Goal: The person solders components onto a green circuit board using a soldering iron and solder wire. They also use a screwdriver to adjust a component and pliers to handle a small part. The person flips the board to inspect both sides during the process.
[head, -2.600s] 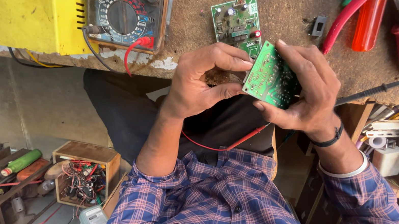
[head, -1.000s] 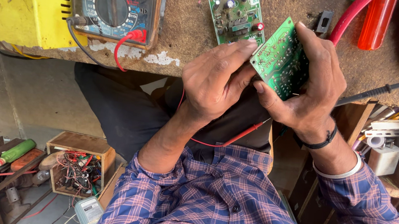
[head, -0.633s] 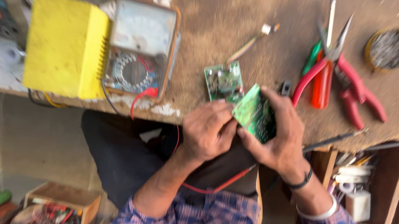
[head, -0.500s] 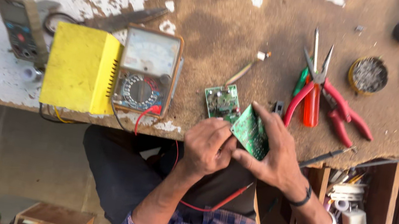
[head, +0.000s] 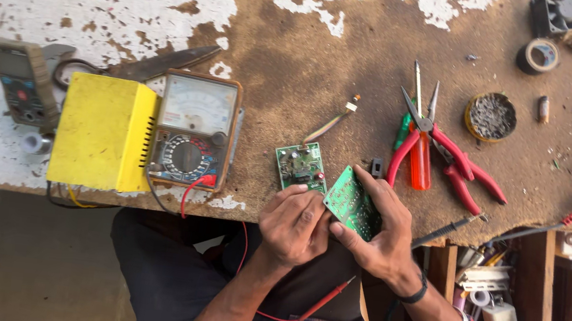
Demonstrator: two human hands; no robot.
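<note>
My right hand [head: 383, 236] grips a green circuit board [head: 352, 204], tilted on edge just over the near edge of the workbench [head: 299, 59]. The curled fingers of my left hand [head: 291, 221] pinch the board's left edge. A second, smaller green circuit board [head: 300, 166] lies flat on the bench just left of the held one. A red test probe [head: 326, 302] with its red lead rests on my lap below the hands.
An analog multimeter [head: 193, 130] and a yellow box [head: 102, 133] sit to the left, a grey digital meter [head: 22, 82] further left. Red pliers [head: 468, 173], cutters [head: 414, 137], a tin of scraps [head: 491, 115], a tape roll [head: 537, 56] and a small fan [head: 563, 14] lie right.
The view has lifted and drawn back, showing much more of the bench. Both hands stay on the green circuit board near the bench edge.
</note>
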